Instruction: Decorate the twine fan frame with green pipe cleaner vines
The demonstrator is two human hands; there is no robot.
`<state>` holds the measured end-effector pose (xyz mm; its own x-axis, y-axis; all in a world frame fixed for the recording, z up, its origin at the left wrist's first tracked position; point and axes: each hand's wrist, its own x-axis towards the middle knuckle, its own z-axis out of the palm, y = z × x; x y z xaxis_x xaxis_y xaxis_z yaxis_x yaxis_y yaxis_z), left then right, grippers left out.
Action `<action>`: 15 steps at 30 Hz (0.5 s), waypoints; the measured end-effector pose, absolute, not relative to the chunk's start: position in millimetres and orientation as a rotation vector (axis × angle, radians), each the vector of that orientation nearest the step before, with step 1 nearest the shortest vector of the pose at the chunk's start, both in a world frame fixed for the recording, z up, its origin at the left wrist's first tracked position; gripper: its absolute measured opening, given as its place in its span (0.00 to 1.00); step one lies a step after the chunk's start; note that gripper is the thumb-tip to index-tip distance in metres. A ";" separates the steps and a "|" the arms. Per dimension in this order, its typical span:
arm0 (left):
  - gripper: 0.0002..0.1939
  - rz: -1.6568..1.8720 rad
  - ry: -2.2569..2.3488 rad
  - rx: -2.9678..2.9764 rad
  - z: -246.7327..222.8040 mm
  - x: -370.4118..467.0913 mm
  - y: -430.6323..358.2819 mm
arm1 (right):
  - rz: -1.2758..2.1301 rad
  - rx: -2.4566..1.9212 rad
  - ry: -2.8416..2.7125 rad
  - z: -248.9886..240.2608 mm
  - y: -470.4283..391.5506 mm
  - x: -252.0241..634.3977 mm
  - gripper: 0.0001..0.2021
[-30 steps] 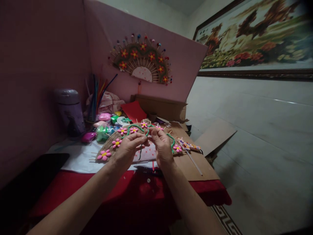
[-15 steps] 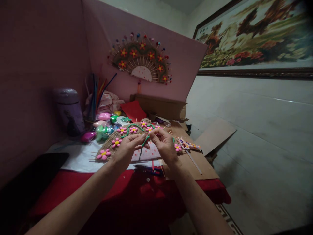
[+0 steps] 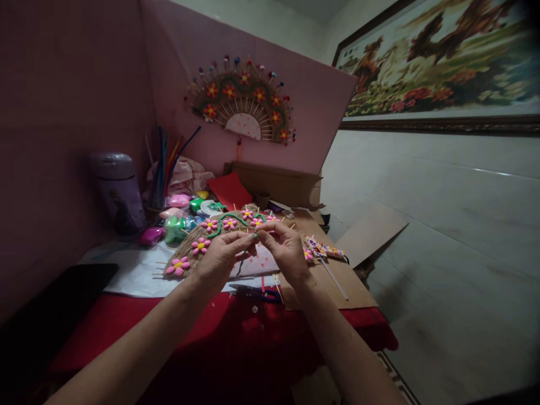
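Note:
My left hand [image 3: 223,254] and my right hand [image 3: 285,248] meet above a half-round, fan-shaped twine piece [image 3: 188,249]. Their thumbs and fingers pinch a thin green strand [image 3: 242,264], apparently soft clay, whose loose end hangs below the left fingers. Pink flowers with yellow centres [image 3: 201,246] sit on the fan, and a wavy green strip [image 3: 230,216] runs between them. Thin sticks poke out past the fan's edge. A dotted pale half-circle [image 3: 257,264] at its lower middle is partly hidden by my hands.
Dark-handled scissors [image 3: 257,292] lie on the red cloth [image 3: 181,320] near the front. Bags of coloured clay [image 3: 179,228] and a purple flask [image 3: 120,194] stand left. Cardboard [image 3: 333,281] lies right. A finished-looking fan [image 3: 244,95] hangs on the pink board [image 3: 312,107].
My hands have closed slightly together around the green strand, and less of it shows between and below them. The fan and surrounding things stay in place.

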<state>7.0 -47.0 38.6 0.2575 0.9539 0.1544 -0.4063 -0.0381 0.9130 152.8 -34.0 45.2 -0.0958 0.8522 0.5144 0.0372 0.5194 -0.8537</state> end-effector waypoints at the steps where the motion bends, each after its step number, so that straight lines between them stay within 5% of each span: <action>1: 0.10 1.230 0.640 1.100 38.4 7.2 -47.0 | 0.818 -0.795 -1.516 45.5 -34.7 152.2 0.10; 15: 0.11 1.096 0.525 1.045 25.3 9.6 -50.6 | 0.684 -0.902 -1.462 59.6 -34.9 151.9 0.16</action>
